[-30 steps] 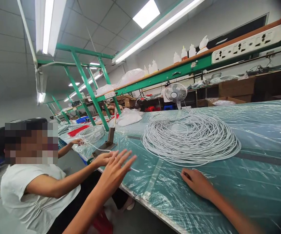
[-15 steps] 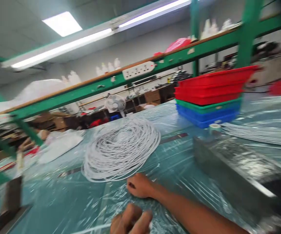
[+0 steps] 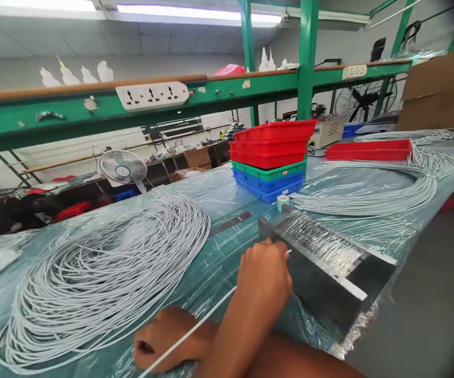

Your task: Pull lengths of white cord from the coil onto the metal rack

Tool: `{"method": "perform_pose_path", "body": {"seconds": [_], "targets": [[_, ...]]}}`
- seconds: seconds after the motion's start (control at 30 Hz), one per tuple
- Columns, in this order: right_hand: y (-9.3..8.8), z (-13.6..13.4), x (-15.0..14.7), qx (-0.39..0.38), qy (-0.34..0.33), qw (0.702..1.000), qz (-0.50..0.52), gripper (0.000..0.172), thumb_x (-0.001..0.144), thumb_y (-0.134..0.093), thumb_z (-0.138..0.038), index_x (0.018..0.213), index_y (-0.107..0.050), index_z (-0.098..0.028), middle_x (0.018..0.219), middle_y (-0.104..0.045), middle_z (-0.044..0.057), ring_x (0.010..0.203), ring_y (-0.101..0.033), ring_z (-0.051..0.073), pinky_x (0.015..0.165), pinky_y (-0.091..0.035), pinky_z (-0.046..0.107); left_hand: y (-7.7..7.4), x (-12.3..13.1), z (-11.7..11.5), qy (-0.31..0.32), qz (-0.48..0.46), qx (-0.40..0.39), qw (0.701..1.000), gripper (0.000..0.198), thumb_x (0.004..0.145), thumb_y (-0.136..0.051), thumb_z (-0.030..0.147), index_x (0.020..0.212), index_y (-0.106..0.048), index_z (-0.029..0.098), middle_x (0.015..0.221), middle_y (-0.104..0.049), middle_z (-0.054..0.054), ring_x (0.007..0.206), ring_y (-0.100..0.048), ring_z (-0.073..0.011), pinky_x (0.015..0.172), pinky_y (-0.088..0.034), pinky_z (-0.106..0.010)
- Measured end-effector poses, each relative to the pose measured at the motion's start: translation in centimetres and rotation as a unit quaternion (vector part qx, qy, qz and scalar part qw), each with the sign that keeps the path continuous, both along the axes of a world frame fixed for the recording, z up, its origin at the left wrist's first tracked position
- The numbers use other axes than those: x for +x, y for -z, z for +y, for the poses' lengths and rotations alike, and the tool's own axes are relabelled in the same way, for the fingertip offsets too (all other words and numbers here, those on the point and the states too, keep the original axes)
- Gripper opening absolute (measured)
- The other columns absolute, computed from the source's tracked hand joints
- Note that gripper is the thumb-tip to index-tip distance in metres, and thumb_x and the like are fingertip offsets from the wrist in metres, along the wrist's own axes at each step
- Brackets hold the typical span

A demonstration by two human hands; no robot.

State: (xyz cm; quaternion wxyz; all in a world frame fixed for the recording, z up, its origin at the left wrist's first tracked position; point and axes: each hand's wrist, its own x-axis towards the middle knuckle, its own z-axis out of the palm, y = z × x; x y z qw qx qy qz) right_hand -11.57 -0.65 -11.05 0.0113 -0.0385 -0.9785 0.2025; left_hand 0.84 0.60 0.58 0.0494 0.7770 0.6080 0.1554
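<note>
My arms cross over the table. My left hand [image 3: 264, 275] is closed round a white cable [image 3: 195, 328], whose short end sticks out past the fingers near a dark metal block [image 3: 309, 283] with shiny strands on top. From that hand the cable runs down to the lower left, passing over my right wrist. My right hand [image 3: 166, 338] lies curled in a fist beside a big coil of white cable [image 3: 112, 278]; what it holds, if anything, is hidden.
Stacked red, green and blue trays [image 3: 270, 157] stand behind the block, near a small tape roll [image 3: 282, 202]. Bundled white cables [image 3: 369, 203] and a red tray [image 3: 369, 150] lie to the right. A steel ruler [image 3: 230, 224] is on the plastic-covered table. A green shelf beam carries a socket strip [image 3: 152, 96].
The view has swung right and levelled. My left hand has gone from the bottom edge across my right arm to the metal block, with the cable now visible in it.
</note>
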Motion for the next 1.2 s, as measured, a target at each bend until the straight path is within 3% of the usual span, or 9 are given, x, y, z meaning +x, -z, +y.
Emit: {"method": "perform_pose_path", "body": {"seconds": [0.1, 0.23, 0.37, 0.57, 0.8, 1.03, 1.2], "targets": [[-0.1, -0.3, 0.3, -0.023, 0.071, 0.996, 0.055, 0.029, 0.075, -0.023, -0.047, 0.077, -0.046, -0.029, 0.073, -0.067, -0.028, 0.071, -0.055, 0.01, 0.055, -0.032, 0.018, 0.3, 0.5, 0.1, -0.007, -0.018, -0.021, 1.0, 0.011, 0.099, -0.055, 0.012, 0.094, -0.063, 0.016, 0.098, -0.057, -0.004, 0.083, -0.058, -0.0249, 0.076, -0.045, -0.031], [0.6, -0.1, 0.0, -0.028, 0.056, 0.995, 0.077, 0.029, 0.075, -0.025, -0.048, 0.078, -0.048, -0.029, 0.077, -0.068, -0.023, 0.067, -0.054, 0.01, 0.053, -0.032, 0.018, 0.1, 0.6, 0.1, -0.009, -0.023, -0.024, 0.999, 0.011, 0.1, -0.054, 0.012, 0.094, -0.063, 0.016, 0.097, -0.057, -0.003, 0.083, -0.058, -0.0238, 0.072, -0.042, -0.029], [2.1, 0.4, -1.5, -0.058, 0.032, 0.994, 0.085, 0.023, 0.068, -0.045, -0.049, 0.073, -0.053, -0.028, 0.065, -0.065, -0.012, 0.058, -0.055, 0.014, 0.046, -0.033, 0.021, -0.2, 0.5, -0.1, -0.022, -0.021, -0.006, 1.0, 0.01, 0.098, -0.057, 0.011, 0.091, -0.062, 0.016, 0.091, -0.058, -0.001, 0.079, -0.058, -0.0227, 0.065, -0.038, -0.026], [3.9, 0.3, -3.1, -0.056, 0.063, 0.992, 0.09, 0.024, 0.067, -0.047, -0.052, 0.072, -0.054, -0.03, 0.063, -0.062, -0.011, 0.056, -0.055, 0.015, 0.046, -0.033, 0.023, 0.0, 1.2, -0.3, -0.045, 0.018, -0.015, 0.999, 0.016, 0.088, -0.054, 0.003, 0.094, -0.06, 0.016, 0.093, -0.057, -0.002, 0.079, -0.057, -0.0258, 0.066, -0.044, -0.031], [3.3, 0.3, -2.9, -0.019, 0.057, 0.997, 0.054, 0.03, 0.07, -0.036, -0.054, 0.075, -0.053, -0.03, 0.069, -0.065, -0.012, 0.059, -0.055, 0.015, 0.047, -0.03, 0.022, 0.2, 1.4, -0.1, -0.053, 0.022, -0.017, 0.998, 0.02, 0.088, -0.049, 0.001, 0.096, -0.06, 0.015, 0.094, -0.058, -0.003, 0.079, -0.058, -0.0268, 0.07, -0.049, -0.036], [3.3, 0.2, -2.0, -0.022, 0.074, 0.992, 0.097, 0.031, 0.072, -0.029, -0.055, 0.078, -0.052, -0.035, 0.078, -0.069, -0.023, 0.068, -0.06, 0.013, 0.054, -0.03, 0.02, -0.2, 1.9, 0.0, -0.052, 0.03, -0.037, 0.997, 0.024, 0.087, -0.049, 0.003, 0.104, -0.06, 0.015, 0.098, -0.057, -0.006, 0.081, -0.057, -0.0277, 0.072, -0.051, -0.04], [1.6, 0.0, -0.7, 0.038, 0.065, 0.993, 0.087, 0.039, 0.076, -0.021, -0.053, 0.086, -0.055, -0.036, 0.092, -0.071, -0.022, 0.075, -0.064, 0.011, 0.057, -0.032, 0.019, -0.3, 1.6, -0.1, -0.046, 0.034, -0.032, 0.998, 0.024, 0.086, -0.049, 0.002, 0.103, -0.06, 0.015, 0.098, -0.056, -0.006, 0.081, -0.057, -0.0279, 0.071, -0.052, -0.041]]}}
